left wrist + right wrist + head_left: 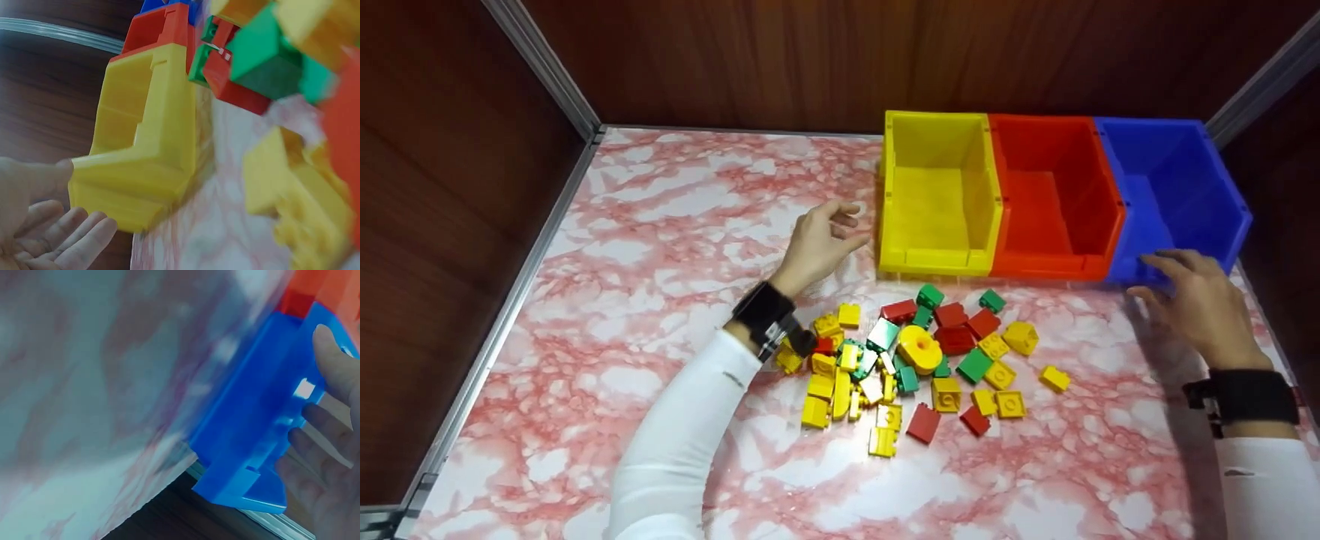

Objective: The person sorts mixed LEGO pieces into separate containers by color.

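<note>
My left hand hovers just left of the yellow bin, fingers loosely bent and holding nothing. In the left wrist view its fingers spread beside the bin's side wall; whether they touch it I cannot tell. Over the front edge of the blue bin is my right hand, also holding nothing, its fingers relaxed. The right wrist view has its thumb and fingers by the blue bin's front lip. Between the bins sits a red bin. All three bins are empty inside as far as seen.
A loose pile of yellow, red and green toy building bricks lies in front of the bins, below and between the hands. The pink-and-white marbled tabletop is bordered by metal rails and dark wooden panels.
</note>
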A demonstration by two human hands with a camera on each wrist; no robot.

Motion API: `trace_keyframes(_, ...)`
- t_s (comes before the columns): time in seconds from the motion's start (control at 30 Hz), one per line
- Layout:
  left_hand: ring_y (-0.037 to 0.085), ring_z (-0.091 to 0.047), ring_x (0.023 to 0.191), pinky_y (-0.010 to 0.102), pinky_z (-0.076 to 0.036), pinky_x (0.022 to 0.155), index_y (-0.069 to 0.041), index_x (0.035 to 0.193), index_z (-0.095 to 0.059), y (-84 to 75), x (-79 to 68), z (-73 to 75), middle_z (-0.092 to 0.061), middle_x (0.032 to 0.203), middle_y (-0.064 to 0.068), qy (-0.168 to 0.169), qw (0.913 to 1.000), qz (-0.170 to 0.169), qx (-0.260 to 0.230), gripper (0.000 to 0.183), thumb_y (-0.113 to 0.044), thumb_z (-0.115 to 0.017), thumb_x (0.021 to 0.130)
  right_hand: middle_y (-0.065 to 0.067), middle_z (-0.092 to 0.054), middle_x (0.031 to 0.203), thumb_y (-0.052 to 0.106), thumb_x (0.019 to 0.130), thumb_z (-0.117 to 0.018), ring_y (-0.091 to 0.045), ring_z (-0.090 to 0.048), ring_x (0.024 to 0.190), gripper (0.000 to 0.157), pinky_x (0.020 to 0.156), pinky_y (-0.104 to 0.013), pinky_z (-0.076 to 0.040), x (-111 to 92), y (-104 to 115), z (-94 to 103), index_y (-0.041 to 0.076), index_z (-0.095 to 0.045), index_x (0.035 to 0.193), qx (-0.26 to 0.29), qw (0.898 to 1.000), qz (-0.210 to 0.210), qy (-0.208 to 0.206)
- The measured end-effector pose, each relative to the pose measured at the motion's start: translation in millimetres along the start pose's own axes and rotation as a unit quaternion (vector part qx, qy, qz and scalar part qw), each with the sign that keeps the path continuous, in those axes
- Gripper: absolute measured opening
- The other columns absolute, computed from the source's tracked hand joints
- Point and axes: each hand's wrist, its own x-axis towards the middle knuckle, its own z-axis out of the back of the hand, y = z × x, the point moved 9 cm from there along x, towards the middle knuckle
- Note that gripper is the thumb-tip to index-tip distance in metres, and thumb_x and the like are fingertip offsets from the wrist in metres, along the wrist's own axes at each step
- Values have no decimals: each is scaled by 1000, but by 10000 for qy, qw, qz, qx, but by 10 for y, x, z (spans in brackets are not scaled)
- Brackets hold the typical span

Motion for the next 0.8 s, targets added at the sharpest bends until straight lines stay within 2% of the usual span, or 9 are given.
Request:
trace_keyframes(0.17,30,-73,108,32,-62,92,0,134,-65,-43,185,-103,-73,123,18,-46,9997,236,-26,43,-16,-78,96,-30,-68,118,1,83,-86,-54,-60,106,39,84,-67,-48,49,-10,27,-4,-73,120,12,9990,387,-228)
trace_keyframes(0.3,28,-72,104,29,-62,87,1,131,-66,-67,282,-188,-73,120,16,-51,9991,404,-123,41,-16,-79,95,-30,-70,109,0,80,-88,-54,-63,99,36,81,-66,-50,119,-46,64,-5,-75,113,-227,9977,579,-258)
trace_keyframes(0.47,22,-69,102,26,-58,89,0,128,-67,-96,361,-268,-74,113,13,-162,9982,573,-89,39,-15,-80,95,-27,-71,102,6,82,-89,-51,-67,93,32,75,-66,-52,177,-119,74,-1,-77,111,-490,9978,449,71)
trace_keyframes(0.6,17,-67,95,25,-58,83,0,126,-66,-68,410,-282,-74,107,12,-313,9963,789,-155,39,-13,-81,93,-25,-71,98,7,84,-87,-49,-67,90,29,74,-66,-52,207,-124,65,-1,-77,110,-559,9974,333,301)
trace_keyframes(0.67,16,-66,92,23,-59,80,1,124,-67,-50,420,-284,-73,106,13,-327,9954,872,-215,38,-12,-82,92,-25,-70,97,7,86,-86,-49,-67,89,28,73,-66,-52,214,-125,50,-1,-77,110,-593,9970,272,411)
trace_keyframes(0.8,16,-65,92,24,-60,82,1,118,-68,-43,424,-277,-73,110,15,-335,9955,861,-217,31,-11,-82,92,-25,-69,96,8,88,-84,-49,-66,90,27,73,-67,-52,220,-139,24,-1,-76,112,-589,9965,188,554)
